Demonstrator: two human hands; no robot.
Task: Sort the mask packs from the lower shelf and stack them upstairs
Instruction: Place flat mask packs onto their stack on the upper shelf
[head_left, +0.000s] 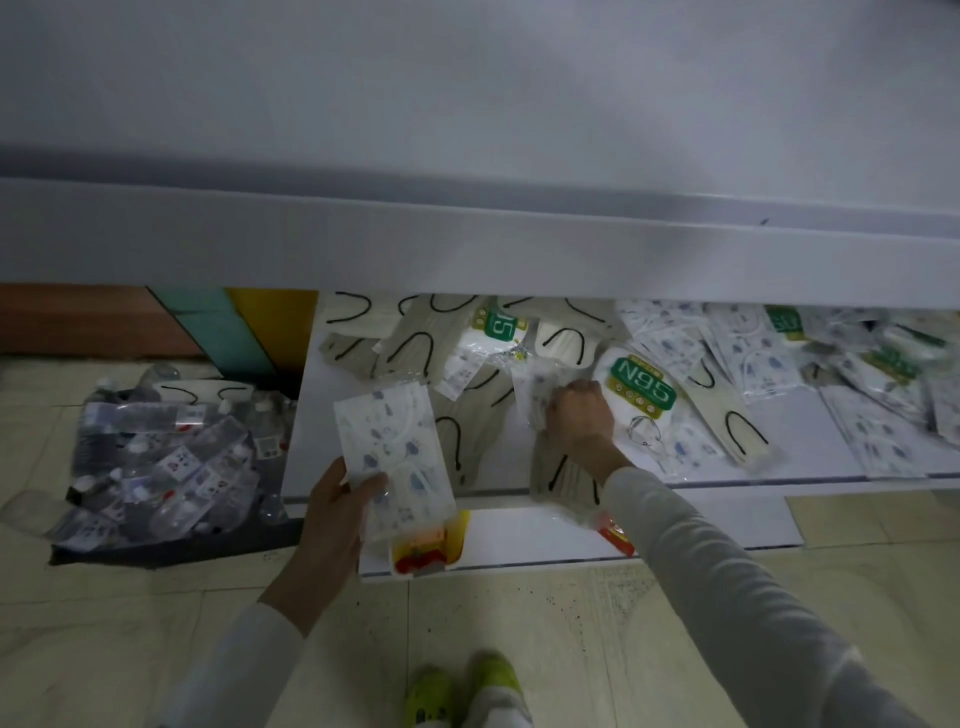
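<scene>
Many mask packs lie scattered on the white lower shelf (519, 540). My left hand (335, 512) holds a small stack of white packs with blue prints (389, 447) above the shelf's front left. My right hand (579, 410) grips a clear patterned mask pack (535, 387) in the middle of the pile. Beside it lies a white pack with a green N95 label (641, 389). Beige packs with black ear loops (452, 338) spread around it. More blue-print packs (748, 353) cover the right side.
The upper shelf (467, 244) is a wide white board overhanging the lower one. A heap of plastic bottles (161, 457) sits on the tiled floor at left. Red-yellow packets (423, 545) lie at the shelf's front edge. My green shoes (462, 691) stand below.
</scene>
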